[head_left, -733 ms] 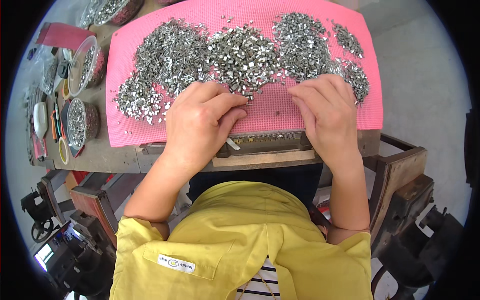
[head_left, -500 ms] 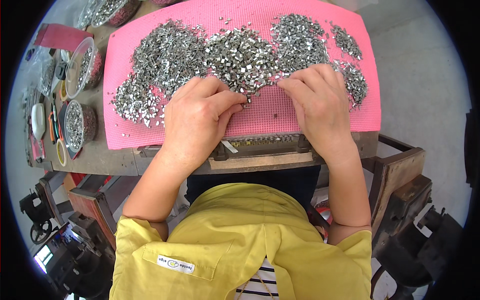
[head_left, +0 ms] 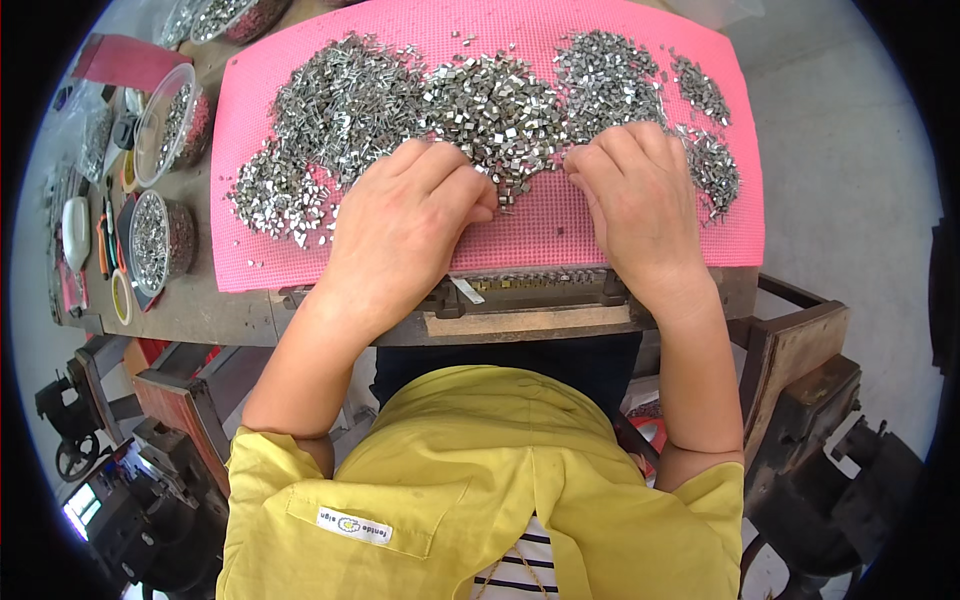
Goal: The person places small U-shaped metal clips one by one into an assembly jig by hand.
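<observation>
Small shiny metal pieces lie in several heaps on a pink textured mat [head_left: 540,235]. My left hand [head_left: 410,215] is at the near left side of the middle heap of square metal pieces [head_left: 495,110]. Its fingers are curled together, the thumb tucked mostly out of sight, and whatever they hold is hidden. My right hand [head_left: 645,205] rests by the near right edge of that heap, below the right heap [head_left: 605,75]. Thumb and forefinger are pinched together; anything between them is too small to make out. Thin pin-like pieces [head_left: 345,105] form the heap beyond my left hand.
A dark metal strip fixture [head_left: 540,280] with a row of small parts runs along the mat's near edge. At left stand clear tubs of metal pieces [head_left: 160,240], a tape roll [head_left: 122,297] and orange-handled pliers [head_left: 102,248]. Smaller heaps [head_left: 712,170] lie at the mat's right.
My left fingers have curled in further at the heap's edge, and the thumb has gone from view. The right hand keeps its pinch nearly in place. The whole view has shifted slightly.
</observation>
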Demonstrator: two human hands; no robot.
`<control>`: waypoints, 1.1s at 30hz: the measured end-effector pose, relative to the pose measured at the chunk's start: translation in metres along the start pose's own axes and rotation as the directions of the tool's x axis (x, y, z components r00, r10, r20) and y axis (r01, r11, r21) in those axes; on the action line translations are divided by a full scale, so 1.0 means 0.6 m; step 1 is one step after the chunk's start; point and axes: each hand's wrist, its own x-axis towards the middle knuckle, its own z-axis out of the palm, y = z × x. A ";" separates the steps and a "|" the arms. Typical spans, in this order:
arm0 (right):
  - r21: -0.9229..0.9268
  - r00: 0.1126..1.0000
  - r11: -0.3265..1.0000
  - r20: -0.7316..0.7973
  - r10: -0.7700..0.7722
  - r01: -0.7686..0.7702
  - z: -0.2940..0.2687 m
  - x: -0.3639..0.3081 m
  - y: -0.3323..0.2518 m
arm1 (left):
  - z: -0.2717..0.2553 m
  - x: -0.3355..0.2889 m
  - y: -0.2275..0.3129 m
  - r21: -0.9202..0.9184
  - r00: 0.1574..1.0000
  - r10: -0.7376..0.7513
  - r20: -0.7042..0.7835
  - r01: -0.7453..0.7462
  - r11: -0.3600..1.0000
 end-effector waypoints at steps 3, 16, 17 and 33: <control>0.011 1.000 1.000 0.004 0.001 -0.001 -0.007 -0.003 -0.009 | -0.018 -0.017 0.011 -0.012 0.993 -0.059 0.107 0.061 0.998; 0.201 0.999 0.979 0.041 0.030 -0.038 0.006 -0.006 -0.065 | -0.003 -0.045 0.019 0.005 0.990 -0.136 -0.022 0.136 0.991; 0.195 0.999 0.980 0.015 0.034 -0.036 0.011 -0.006 -0.065 | -0.003 -0.046 0.019 -0.022 0.988 -0.150 -0.023 0.150 0.989; 0.134 0.999 0.991 0.035 0.011 -0.016 -0.003 0.002 -0.072 | -0.012 -0.045 0.021 -0.036 0.981 -0.191 -0.038 0.190 0.981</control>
